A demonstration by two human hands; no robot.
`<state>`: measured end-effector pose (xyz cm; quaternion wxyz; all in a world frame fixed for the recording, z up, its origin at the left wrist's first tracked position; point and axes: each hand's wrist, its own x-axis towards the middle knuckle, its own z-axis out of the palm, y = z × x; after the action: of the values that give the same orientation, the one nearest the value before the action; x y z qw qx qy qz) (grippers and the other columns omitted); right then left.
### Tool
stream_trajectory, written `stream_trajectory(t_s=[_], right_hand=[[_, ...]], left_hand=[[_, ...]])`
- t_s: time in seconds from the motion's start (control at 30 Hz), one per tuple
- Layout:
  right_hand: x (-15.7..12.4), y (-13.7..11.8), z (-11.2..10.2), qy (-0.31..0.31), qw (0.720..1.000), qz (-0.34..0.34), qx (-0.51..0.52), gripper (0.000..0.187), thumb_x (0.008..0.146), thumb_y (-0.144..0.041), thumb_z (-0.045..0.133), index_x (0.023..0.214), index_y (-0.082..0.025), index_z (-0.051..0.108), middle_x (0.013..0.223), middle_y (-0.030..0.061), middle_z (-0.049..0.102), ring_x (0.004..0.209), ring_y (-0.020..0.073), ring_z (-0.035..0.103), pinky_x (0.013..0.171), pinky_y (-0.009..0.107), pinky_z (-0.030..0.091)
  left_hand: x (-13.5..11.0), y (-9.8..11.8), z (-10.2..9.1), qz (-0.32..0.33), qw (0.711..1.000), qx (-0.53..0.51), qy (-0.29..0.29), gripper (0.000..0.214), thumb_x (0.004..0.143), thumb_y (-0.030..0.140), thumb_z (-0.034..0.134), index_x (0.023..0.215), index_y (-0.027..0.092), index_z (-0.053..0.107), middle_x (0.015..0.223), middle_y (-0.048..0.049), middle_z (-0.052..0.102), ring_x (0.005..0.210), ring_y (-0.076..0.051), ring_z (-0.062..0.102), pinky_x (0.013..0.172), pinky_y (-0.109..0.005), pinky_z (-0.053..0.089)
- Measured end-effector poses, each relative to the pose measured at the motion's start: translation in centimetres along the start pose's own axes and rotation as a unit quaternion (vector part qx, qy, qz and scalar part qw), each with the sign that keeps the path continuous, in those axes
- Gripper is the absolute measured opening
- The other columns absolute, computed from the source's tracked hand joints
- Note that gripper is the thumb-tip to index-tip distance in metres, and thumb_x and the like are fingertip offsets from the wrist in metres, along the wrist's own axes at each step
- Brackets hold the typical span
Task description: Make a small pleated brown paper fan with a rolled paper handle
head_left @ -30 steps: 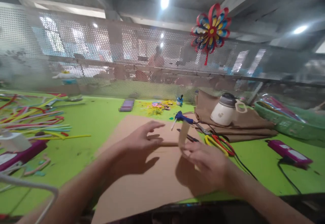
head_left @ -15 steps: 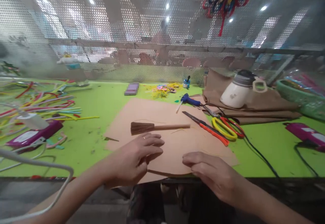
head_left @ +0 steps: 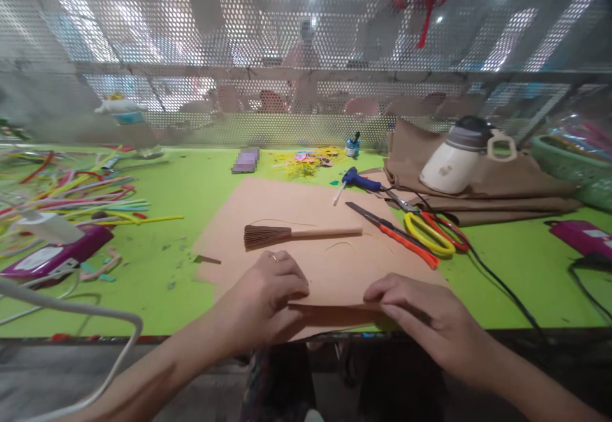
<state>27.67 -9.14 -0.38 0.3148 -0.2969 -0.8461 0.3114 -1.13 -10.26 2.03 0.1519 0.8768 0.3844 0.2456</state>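
A brown paper strip point(head_left: 337, 307) lies flat along the near edge of a large tan sheet point(head_left: 287, 211) on the green table point(head_left: 191, 192). My left hand point(head_left: 265, 298) pinches the strip's left end, fingers curled. My right hand point(head_left: 421, 317) grips its right end. Just beyond the hands rests a small broom-like bundle of brown fringe with a wooden stick handle point(head_left: 296, 235).
Scissors with orange and yellow handles point(head_left: 414, 234) and a blue glue gun point(head_left: 358, 181) lie to the right, with a white jug point(head_left: 454, 157) on folded brown paper. Coloured pipe cleaners point(head_left: 71, 199) and a magenta device point(head_left: 52, 256) are left. A perforated screen stands behind.
The camera tilted down. Both hands dropped from above the sheet to its near edge and took hold of the brown strip. The fringe bundle now lies on the sheet.
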Motion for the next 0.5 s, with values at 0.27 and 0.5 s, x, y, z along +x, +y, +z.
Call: stream_trajectory(t_s=[0.27,0.5], right_hand=[[2.7,0.1,-0.3,0.016,0.97,0.226,-0.082,0.032,0.095,-0.037,0.046,0.067,-0.022,0.051,0.059,-0.0041,0.051,0.057,0.0143,0.05,0.054,0.026,0.038],[4.5,0.7,0.7,0.032,0.959,0.244,-0.144,0.026,0.091,-0.035,0.048,0.069,-0.023,0.054,0.054,-0.0049,0.05,0.052,0.0157,0.05,0.053,0.028,0.034]], left_hand=[[0.9,0.2,0.5,-0.329,0.936,-0.127,-0.007,0.021,0.089,0.041,0.057,0.098,0.022,0.058,0.072,0.0034,0.058,0.063,-0.015,0.052,0.051,-0.025,0.034],[3.4,-0.1,-0.6,-0.279,0.954,-0.042,-0.104,0.026,0.095,0.04,0.047,0.092,0.022,0.066,0.07,0.001,0.059,0.066,-0.017,0.055,0.061,-0.03,0.037]])
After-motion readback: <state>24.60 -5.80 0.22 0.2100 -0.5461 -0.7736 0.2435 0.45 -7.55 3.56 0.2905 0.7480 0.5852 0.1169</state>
